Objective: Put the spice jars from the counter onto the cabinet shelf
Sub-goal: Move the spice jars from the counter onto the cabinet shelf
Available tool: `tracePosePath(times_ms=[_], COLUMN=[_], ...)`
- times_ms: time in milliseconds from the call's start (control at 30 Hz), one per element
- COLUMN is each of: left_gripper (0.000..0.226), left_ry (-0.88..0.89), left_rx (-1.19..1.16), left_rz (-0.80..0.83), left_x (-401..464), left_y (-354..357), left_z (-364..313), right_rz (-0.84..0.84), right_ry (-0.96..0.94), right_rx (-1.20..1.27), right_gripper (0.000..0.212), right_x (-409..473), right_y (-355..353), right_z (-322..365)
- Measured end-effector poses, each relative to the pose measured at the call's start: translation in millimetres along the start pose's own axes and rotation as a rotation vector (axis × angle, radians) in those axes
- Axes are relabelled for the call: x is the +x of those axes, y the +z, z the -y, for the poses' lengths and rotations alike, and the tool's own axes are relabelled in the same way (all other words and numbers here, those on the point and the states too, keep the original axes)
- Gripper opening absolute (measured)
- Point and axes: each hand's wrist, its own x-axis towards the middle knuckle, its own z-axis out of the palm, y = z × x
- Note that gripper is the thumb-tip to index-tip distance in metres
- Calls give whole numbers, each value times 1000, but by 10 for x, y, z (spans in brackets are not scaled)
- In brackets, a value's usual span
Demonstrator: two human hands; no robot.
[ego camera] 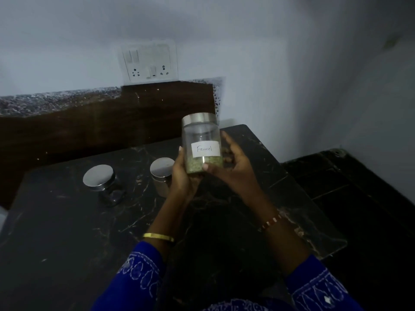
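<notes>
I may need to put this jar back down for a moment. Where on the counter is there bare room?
The counter is bare along its near-left stretch, in front of the two lidded jars. The far-right corner beyond the hands looks bare too. It is crowded mid-counter: both jars stand there, and the left hand and right hand hold the fennel jar beside them.

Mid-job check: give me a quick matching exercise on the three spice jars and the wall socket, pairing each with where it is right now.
Things:
1. Fennel jar
2. Far-left jar
3. Middle jar
4. Switch and socket plate

Places:
A. On the wall above the counter
B. Standing on the counter, just beside the left hand
C. Held up off the counter between the left hand and right hand
D. Standing alone on the counter, farthest left

Pairs: 1-C, 2-D, 3-B, 4-A
</notes>
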Motion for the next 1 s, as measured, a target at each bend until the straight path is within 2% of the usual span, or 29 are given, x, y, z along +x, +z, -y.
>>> tracePosePath(times_ms=[167,333,433,567,767,1000], left_gripper=[55,52,47,42,28,26], left_ry=[50,213,290,370,566,840], left_rx=[151,399,473,547,671,779], left_rz=[16,-91,-130,-166,-94,-59], left_x=[45,163,239,335,578,791], left_y=[29,181,307,563,1147,2076], left_z=[-57,-155,-171,-183,-474,-1231], right_rz=[-16,-36,9,77,122,120], right_ry=[30,16,41,13,-133,-419], right_rx=[105,136,199,191,181,92], right_gripper=[75,69,64,66,67,64], right_x=[23,177,326,590,1088,1673], right_y=[25,-114,-280,-516,-897,-1354], right_z=[22,64,65,93,443,1415])
